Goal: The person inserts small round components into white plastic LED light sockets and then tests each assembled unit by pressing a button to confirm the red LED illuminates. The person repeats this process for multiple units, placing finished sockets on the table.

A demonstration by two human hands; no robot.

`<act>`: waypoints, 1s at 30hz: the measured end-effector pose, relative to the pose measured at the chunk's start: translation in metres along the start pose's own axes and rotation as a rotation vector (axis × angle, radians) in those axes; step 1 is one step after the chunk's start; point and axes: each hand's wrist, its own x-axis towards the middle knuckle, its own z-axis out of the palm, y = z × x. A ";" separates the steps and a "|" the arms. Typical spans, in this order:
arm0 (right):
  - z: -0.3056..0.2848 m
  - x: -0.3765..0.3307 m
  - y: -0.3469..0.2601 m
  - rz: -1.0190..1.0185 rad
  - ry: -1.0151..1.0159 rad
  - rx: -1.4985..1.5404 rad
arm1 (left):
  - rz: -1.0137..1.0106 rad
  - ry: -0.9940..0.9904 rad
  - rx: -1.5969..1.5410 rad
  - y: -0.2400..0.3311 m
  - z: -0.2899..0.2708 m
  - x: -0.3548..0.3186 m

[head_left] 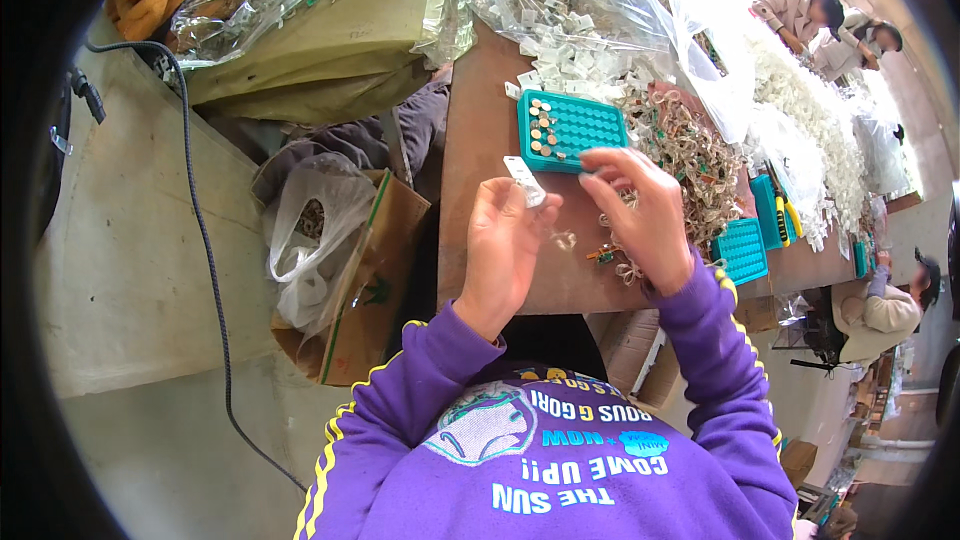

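My left hand [503, 250] is closed, its thumb and fingers pinching a small white plastic piece [523, 176] above the table's near edge. A thin pale wire end [565, 239] hangs just beside those fingers. My right hand [640, 202] is at the near edge of a teal compartment tray [600, 120], fingers curled toward the thumb. Something small and dark seems to be between its fingertips, too small to name. Several round, coin-like pieces [541, 123] sit in the left part of the tray.
Wired small parts [680, 155] are heaped right of the tray, with white plastic pieces [575, 50] behind it. A second teal tray [740, 251] and yellow-handled pliers [792, 217] lie farther right. A cardboard box [385, 250] with a plastic bag stands left. Other people work at the far right.
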 end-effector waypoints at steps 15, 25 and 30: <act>0.033 0.040 0.032 -0.085 -0.041 -0.375 | -0.009 -0.059 -0.007 0.003 -0.010 -0.008; 0.021 0.074 0.044 0.093 -0.071 -0.182 | 0.007 -0.037 0.100 0.002 -0.003 -0.009; 0.028 0.091 0.054 -0.063 -0.082 -0.253 | -0.003 -0.034 0.155 0.002 -0.008 -0.010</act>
